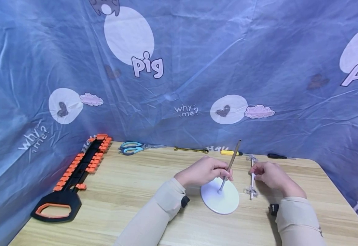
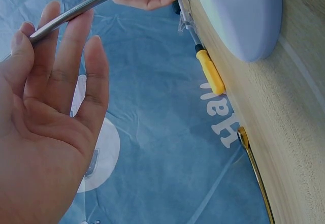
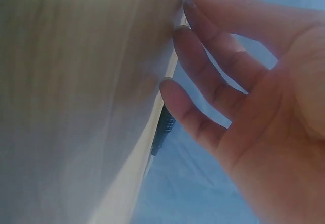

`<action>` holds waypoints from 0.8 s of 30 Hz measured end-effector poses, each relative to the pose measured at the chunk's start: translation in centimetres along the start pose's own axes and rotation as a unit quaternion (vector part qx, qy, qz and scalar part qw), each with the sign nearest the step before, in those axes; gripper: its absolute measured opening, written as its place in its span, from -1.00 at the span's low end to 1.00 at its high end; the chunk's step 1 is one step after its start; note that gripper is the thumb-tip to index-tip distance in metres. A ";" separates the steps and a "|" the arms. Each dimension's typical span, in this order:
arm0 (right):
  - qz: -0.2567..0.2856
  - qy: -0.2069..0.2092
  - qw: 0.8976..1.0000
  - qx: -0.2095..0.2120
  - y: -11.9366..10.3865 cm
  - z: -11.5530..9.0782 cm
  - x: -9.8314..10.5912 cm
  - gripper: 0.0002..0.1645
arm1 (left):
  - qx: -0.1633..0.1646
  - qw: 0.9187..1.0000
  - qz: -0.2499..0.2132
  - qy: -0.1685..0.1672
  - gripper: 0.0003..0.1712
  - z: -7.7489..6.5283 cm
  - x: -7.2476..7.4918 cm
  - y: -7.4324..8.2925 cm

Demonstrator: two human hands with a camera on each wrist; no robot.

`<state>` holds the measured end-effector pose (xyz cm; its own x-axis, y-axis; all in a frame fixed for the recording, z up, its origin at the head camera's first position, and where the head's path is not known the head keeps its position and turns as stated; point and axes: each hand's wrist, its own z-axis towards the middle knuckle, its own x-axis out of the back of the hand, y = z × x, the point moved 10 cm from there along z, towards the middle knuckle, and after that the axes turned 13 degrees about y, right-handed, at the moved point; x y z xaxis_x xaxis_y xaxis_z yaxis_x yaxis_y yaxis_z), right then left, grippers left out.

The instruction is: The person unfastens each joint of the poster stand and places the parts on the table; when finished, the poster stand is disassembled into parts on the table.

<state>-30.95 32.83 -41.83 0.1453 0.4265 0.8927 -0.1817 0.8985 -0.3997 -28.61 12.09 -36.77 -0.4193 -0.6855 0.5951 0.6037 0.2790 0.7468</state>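
My left hand (image 1: 202, 172) pinches a slim metal rod (image 1: 235, 155) between thumb and fingertips, partway up its length. The rod stands slightly tilted out of the middle of a round white base (image 1: 223, 203). In the left wrist view the rod (image 2: 86, 4) crosses the fingertips, and the white base (image 2: 249, 16) shows at upper right. To the right of the base, my right hand (image 1: 272, 176) pinches a thin white bar (image 1: 252, 181) near its middle. A clear plastic piece (image 1: 251, 192) sits at each end of the bar. The right wrist view mostly hides the bar behind the fingers.
Along the back edge lie blue-handled scissors (image 1: 133, 148), a brass-coloured wrench (image 1: 191, 149), a yellow-handled screwdriver (image 1: 230, 152) and a black-handled screwdriver (image 1: 277, 156). A black rack with orange clips (image 1: 83, 167) lies at the left. A blue printed cloth (image 1: 173, 68) hangs behind the table.
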 end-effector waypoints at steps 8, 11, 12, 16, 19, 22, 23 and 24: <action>0.009 0.012 1.000 -0.012 0.3 0.1 0.1 -0.80 | -0.003 1.000 0.001 -0.001 -0.73 0.0 0.0 0.0; 0.010 0.016 1.000 -0.014 0.4 0.1 0.2 -0.80 | -0.004 1.000 0.002 -0.001 -0.73 0.1 0.0 0.0; 0.011 0.016 1.000 -0.013 0.4 0.1 0.1 -0.81 | -0.004 1.000 0.003 0.000 -0.73 0.1 0.0 0.0; 0.007 0.016 1.000 -0.010 0.4 0.2 0.1 -0.81 | -0.004 1.000 0.003 0.000 -0.73 0.0 0.0 0.0; 0.007 0.016 1.000 -0.008 0.3 0.2 0.1 -0.81 | -0.002 1.000 0.002 -0.001 -0.73 0.0 0.0 0.0; 0.009 0.015 1.000 -0.009 0.3 0.1 0.0 -0.80 | -0.001 1.000 0.003 -0.002 -0.73 0.0 0.0 0.1; 0.009 0.015 1.000 -0.009 0.3 0.1 0.0 -0.80 | -0.001 1.000 0.004 -0.002 -0.73 0.0 0.0 0.1; 0.009 0.015 1.000 -0.009 0.3 0.1 0.0 -0.80 | -0.001 1.000 0.004 -0.002 -0.73 0.0 0.0 0.1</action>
<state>-31.12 33.13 -41.93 0.1716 0.4457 0.8786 -0.1667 0.8921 -0.4200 -28.55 12.13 -36.74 -0.4170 -0.6802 0.6028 0.6080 0.2841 0.7413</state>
